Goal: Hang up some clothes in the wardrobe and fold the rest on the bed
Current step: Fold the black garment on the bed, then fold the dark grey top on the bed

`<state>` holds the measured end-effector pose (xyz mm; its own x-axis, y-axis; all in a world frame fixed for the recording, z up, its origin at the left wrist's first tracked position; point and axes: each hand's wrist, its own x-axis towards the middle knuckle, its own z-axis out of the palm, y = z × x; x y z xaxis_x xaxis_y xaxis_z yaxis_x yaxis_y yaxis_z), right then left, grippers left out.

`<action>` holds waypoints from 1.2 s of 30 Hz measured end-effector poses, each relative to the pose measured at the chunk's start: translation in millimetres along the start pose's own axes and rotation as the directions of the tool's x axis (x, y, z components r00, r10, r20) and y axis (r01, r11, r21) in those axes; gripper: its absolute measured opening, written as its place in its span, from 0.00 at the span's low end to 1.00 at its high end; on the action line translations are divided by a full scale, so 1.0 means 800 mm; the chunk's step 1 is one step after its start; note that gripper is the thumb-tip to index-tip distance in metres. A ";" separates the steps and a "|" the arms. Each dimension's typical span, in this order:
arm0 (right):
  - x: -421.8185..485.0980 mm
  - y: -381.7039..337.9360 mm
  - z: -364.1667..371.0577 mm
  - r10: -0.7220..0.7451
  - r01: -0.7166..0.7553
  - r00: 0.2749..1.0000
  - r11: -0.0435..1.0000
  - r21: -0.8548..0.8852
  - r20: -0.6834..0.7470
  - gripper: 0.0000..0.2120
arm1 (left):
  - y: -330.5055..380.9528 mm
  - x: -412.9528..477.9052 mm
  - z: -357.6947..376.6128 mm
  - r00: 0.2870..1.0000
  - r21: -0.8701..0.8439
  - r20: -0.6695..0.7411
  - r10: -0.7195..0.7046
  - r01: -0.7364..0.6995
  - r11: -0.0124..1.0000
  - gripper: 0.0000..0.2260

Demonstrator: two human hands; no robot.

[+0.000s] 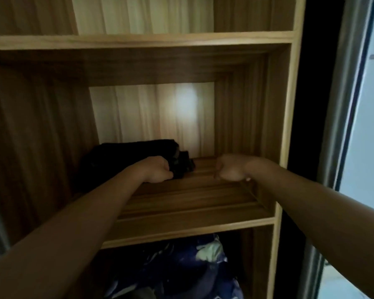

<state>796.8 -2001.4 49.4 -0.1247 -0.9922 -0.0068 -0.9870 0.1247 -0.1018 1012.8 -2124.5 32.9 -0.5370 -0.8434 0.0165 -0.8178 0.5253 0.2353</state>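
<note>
Wardrobe shelf [192,190] holds black garment [136,155], left hand [158,170] gripping it; right hand [231,168] fisted, empty; blue patterned fabric [181,266] in compartment below.

The wooden shelf [192,197] in front of me spans this compartment of the wardrobe [287,104], its boards streaked with brown grain. A heap of dark clothes [125,156] lies on it, pushed into the left rear corner. My left hand [158,170] rests on the shelf at the heap's right edge, fingers curled into the cloth. My right hand [229,168] is fisted on or just above the bare wood further right, apart from the heap.
</note>
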 end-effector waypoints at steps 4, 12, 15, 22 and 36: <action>-0.055 -0.006 0.004 0.108 -0.108 0.994 0.994 0.026 -0.007 0.16 | 0.011 -0.012 0.008 0.995 0.016 0.024 0.097 -0.098 0.995 0.15; -0.181 -0.031 0.029 0.414 -0.414 0.909 0.910 0.018 -0.038 0.18 | 0.034 -0.041 0.027 0.942 0.016 0.076 0.326 -0.328 0.945 0.13; -0.245 -0.028 0.038 0.549 -0.547 0.833 0.836 0.050 -0.067 0.22 | 0.072 -0.057 0.038 0.904 -0.017 0.091 0.418 -0.418 0.908 0.10; -0.409 -0.007 0.053 0.800 -0.800 0.596 0.599 0.040 -0.066 0.22 | 0.208 -0.126 0.087 0.714 -0.121 0.166 0.680 -0.670 0.732 0.12; -0.649 0.114 0.092 0.993 -0.987 0.117 0.116 0.114 0.001 0.21 | 0.508 -0.216 0.206 0.378 -0.076 0.253 0.891 -0.910 0.408 0.20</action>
<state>779.5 -1475.2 -29.9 -0.9947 0.0077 -0.1029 0.0200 0.9928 -0.1184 738.7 -1746.6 -34.6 -0.9837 0.1774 -0.0296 0.1708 0.9730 0.1552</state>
